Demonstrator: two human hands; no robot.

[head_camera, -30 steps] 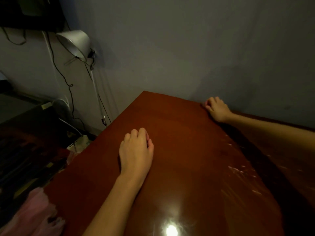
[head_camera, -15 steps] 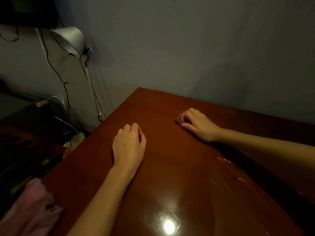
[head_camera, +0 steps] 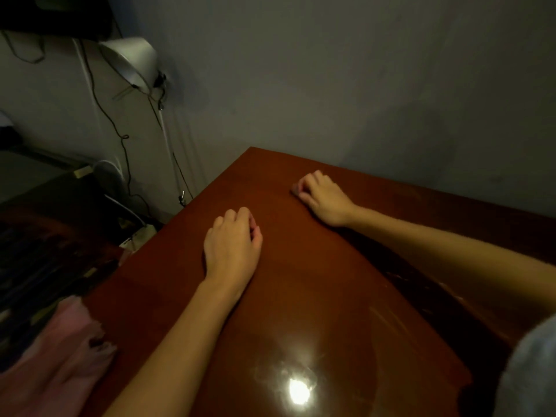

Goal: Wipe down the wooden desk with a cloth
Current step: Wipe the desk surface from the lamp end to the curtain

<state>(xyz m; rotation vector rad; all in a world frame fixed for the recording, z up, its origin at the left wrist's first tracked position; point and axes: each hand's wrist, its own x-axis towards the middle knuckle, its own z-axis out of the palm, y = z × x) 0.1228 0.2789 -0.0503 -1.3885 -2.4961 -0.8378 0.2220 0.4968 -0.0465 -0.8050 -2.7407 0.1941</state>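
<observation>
Reddish-brown glossy wood fills most of the shot, that's the desk [head_camera: 301, 296], pushed up against a dull grey wall [head_camera: 331, 85], and both of the person's bare hands are down on it. The left hand [head_camera: 233, 248] sits palm-down around the middle of the top, near the left edge, with the fingers loosely bent, the tips on the wood and nothing in it as far as I can see. The right hand [head_camera: 326, 200] is farther back, close to the wall, with its fingers curled over a small wad of cloth [head_camera: 296, 189]. Only a little pale bit pokes out past the fingertips, pressed flat on the desk, and the rest is hidden under the hand. The 2 hands are apart, with bare wood between them. There's 1 bright glare spot [head_camera: 298, 391] on the near part of the top and some faint smeary streaks [head_camera: 388, 317] toward the right side. Off the left edge there's a white lamp [head_camera: 132, 60] up on the wall with dark cables [head_camera: 120, 136] hanging under it, and some pink fabric [head_camera: 51, 356] down low by the near-left corner. A blurry grey-blue bit of fabric [head_camera: 529, 371] shows at the bottom right, can't tell what it is.
</observation>
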